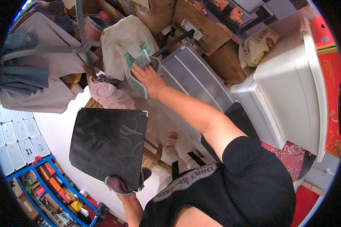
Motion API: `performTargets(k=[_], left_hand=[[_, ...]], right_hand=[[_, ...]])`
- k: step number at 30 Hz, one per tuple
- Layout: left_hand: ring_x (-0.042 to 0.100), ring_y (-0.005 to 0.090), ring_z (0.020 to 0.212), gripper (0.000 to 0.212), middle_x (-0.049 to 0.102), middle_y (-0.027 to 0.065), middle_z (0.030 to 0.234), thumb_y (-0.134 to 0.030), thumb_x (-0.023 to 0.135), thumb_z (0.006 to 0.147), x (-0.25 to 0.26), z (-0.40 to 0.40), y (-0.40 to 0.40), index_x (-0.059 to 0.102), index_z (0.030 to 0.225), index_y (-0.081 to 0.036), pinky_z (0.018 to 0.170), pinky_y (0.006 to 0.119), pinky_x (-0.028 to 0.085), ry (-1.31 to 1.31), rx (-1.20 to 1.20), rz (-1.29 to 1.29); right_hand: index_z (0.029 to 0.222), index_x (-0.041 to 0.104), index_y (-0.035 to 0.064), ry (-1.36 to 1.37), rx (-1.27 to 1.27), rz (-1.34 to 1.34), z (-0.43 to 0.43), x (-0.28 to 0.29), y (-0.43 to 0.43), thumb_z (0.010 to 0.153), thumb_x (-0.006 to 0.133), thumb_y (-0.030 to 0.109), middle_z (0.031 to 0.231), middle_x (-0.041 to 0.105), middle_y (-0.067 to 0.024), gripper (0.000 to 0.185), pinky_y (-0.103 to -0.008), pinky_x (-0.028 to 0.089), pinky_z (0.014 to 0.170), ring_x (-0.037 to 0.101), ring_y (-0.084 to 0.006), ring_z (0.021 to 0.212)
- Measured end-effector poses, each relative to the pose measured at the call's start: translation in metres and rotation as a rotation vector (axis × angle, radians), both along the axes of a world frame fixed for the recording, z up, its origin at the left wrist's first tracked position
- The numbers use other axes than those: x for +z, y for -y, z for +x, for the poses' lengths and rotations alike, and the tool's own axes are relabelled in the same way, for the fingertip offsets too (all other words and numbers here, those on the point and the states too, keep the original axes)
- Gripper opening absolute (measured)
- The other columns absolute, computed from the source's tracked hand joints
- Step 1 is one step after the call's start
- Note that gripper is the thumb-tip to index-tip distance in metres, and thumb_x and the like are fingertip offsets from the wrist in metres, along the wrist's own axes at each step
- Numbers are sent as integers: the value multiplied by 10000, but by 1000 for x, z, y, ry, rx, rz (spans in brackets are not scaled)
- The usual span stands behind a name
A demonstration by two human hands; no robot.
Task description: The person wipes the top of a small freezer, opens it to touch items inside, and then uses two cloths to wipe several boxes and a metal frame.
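Observation:
My left hand (128, 195), mostly hidden by a maroon striped cloth (118, 184), grips the lower edge of a square black board (108, 144) through that cloth. The board has faint chalk-like smears and curved strokes, pale corner pieces, and is held up over the pale floor. My right hand (149, 82) is stretched forward, back of the hand up, on a grey-green ribbed cloth (139, 83) with a light edging. That cloth curls up around the fingers; the palm side is hidden. Just beyond it is a white sack (125, 37) with green print.
A translucent plastic bin (193, 79) stands beside my right forearm. Cardboard boxes (199, 25) and a white container (289, 76) crowd the far and right sides. Draped cloth and a metal frame (83, 46) fill the upper left; a blue shelf rack (45, 176) holds small goods lower left. Wooden stool parts (156, 160) lie below.

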State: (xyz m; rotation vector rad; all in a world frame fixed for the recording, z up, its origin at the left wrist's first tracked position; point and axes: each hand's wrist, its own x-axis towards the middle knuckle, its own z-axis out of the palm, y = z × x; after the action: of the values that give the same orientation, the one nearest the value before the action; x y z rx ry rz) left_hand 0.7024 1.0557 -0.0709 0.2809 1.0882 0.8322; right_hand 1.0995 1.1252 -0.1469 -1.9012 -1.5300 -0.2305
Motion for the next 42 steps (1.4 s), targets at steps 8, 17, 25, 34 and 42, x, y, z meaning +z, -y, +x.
performTargets(k=[8, 17, 25, 34, 42], left_hand=[[519, 315, 969, 570, 498, 108, 1154, -410, 568, 743, -3, 4, 6, 420, 1197, -97, 814, 463, 443, -87, -45, 69], [436, 314, 1108, 520, 399, 128, 1267, -332, 413, 861, 18, 47, -3, 291, 1285, -57, 937, 432, 355, 40, -231, 83], [410, 262, 1130, 471, 375, 123, 1280, -234, 373, 891, 1, 92, 10, 256, 1293, -19, 950, 388, 345, 176, -537, -17], [454, 285, 1077, 408, 402, 130, 1253, -106, 388, 871, -31, 134, 71, 312, 1265, -31, 917, 397, 385, 57, -1349, 559], [431, 284, 1123, 456, 384, 136, 1275, -216, 383, 886, -54, 223, 85, 285, 1283, -16, 938, 382, 374, 553, -934, -223]], right_hand=[[1170, 429, 53, -1038, -270, 190, 120, 15, 28, 790, 473, 241, 1200, 425, -176, 425, -335, 338, 921, 433, -307, 1069], [1150, 461, -10, -889, -741, -6, 204, 26, 115, 865, 378, 363, 1166, 485, -182, 476, -363, 350, 872, 454, -300, 1080], [1092, 495, -24, -1288, -273, 778, 80, 63, 296, 863, 398, 125, 983, 568, -108, 289, -293, 449, 809, 560, -184, 861], [1235, 334, -38, -1583, -858, 942, -14, 84, 457, 880, 283, 103, 1235, 424, -150, 385, -341, 343, 962, 451, -234, 1102], [1212, 386, -26, -1546, -723, 1009, -61, 78, 492, 881, 296, 173, 1212, 456, -133, 396, -351, 402, 905, 473, -234, 1084]])
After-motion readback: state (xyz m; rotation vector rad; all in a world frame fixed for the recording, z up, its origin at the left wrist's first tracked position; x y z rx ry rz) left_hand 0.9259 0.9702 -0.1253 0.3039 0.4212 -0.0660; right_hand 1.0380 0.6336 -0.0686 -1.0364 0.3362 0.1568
